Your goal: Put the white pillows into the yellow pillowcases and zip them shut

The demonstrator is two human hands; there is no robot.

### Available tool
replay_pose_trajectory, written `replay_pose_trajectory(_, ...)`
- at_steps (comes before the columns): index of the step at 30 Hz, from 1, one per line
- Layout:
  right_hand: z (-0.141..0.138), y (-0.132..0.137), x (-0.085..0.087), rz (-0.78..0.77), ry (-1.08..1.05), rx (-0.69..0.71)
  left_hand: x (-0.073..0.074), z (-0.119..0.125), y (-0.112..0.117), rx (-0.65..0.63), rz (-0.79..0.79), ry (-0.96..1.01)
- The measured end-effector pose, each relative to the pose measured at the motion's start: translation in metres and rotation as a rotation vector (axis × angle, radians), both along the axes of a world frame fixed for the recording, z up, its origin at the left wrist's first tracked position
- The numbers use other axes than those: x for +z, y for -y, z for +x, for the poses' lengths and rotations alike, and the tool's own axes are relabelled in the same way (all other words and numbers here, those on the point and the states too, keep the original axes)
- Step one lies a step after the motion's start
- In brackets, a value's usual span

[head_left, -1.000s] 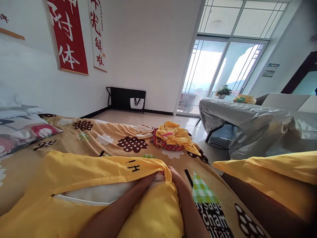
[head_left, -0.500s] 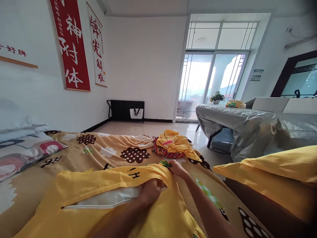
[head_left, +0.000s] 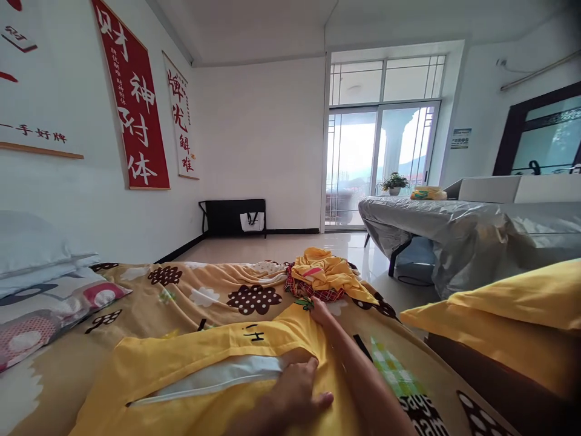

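Observation:
A yellow pillowcase (head_left: 181, 363) lies across the patterned blanket (head_left: 204, 290) on the bed, with a white pillow (head_left: 213, 378) showing through its open slit. My left hand (head_left: 297, 390) rests flat on the yellow cloth beside the slit, fingers spread. My right hand (head_left: 321, 312) reaches forward and pinches the far corner of the pillowcase. Nothing else lies between the hands.
A crumpled heap of yellow and red clothes (head_left: 324, 278) lies at the bed's far end. Patterned pillows (head_left: 49, 309) are on the left. Another yellow pillow (head_left: 512, 321) sits on the right. A table under a grey cover (head_left: 458, 230) stands by the glass doors.
My left hand has come out of the pillowcase opening and now lies flat on top. My right hand has slid further along to the far corner. The view has tilted upward.

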State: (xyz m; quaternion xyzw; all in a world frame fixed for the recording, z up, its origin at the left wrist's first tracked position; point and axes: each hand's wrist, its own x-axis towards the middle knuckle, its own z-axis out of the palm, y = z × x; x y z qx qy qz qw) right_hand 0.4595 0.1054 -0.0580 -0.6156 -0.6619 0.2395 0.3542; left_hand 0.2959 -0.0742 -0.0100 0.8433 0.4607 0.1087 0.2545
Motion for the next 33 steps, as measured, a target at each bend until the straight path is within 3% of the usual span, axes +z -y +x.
replay_pose_trajectory(4, 0.008, -0.010, -0.002, 0.047, 0.014, 0.010, 0.013, -0.006, 0.000, -0.043, 0.081, -0.038)
replay_pose_trajectory(8, 0.011, -0.013, 0.007, 0.076, 0.029, 0.062, 0.025, -0.004, -0.014, -0.023, 0.436, -0.151)
replay_pose_trajectory(10, 0.011, -0.013, 0.019, 0.107, 0.053, 0.097, 0.027, 0.002, -0.027, -0.066, 0.544, -0.238)
replay_pose_trajectory(15, 0.008, -0.010, 0.064, 0.188, 0.175, 0.225, 0.025, 0.023, -0.056, -0.172, 0.509, -0.415)
replay_pose_trajectory(19, 0.011, -0.007, 0.098, 0.248, 0.241, 0.285, 0.032, 0.025, -0.044, -0.329, 0.609, -0.399)
replay_pose_trajectory(22, 0.009, 0.001, 0.111, 0.304, 0.238, 0.294, 0.043, 0.021, -0.022, -0.337, 0.718, -0.388)
replay_pose_trajectory(24, 0.004, 0.012, 0.118, 0.335, 0.225, 0.309, 0.052, 0.015, -0.013, -0.383, 0.692, -0.425)
replay_pose_trajectory(27, 0.000, 0.032, 0.138, 0.387, 0.209, 0.317, 0.075, -0.004, -0.015, -0.544, 0.372, -0.395)
replay_pose_trajectory(29, 0.002, 0.048, 0.161, 0.432, 0.202, 0.302, 0.100, -0.020, -0.029, -0.449, 0.210, -0.140)
replay_pose_trajectory(32, 0.004, 0.071, 0.203, 0.485, 0.218, 0.292, 0.144, -0.036, -0.058, 0.136, 0.435, 0.422)
replay_pose_trajectory(33, 0.003, 0.078, 0.217, 0.500, 0.222, 0.302, 0.158, -0.037, -0.067, 0.248, 0.469, 0.527)
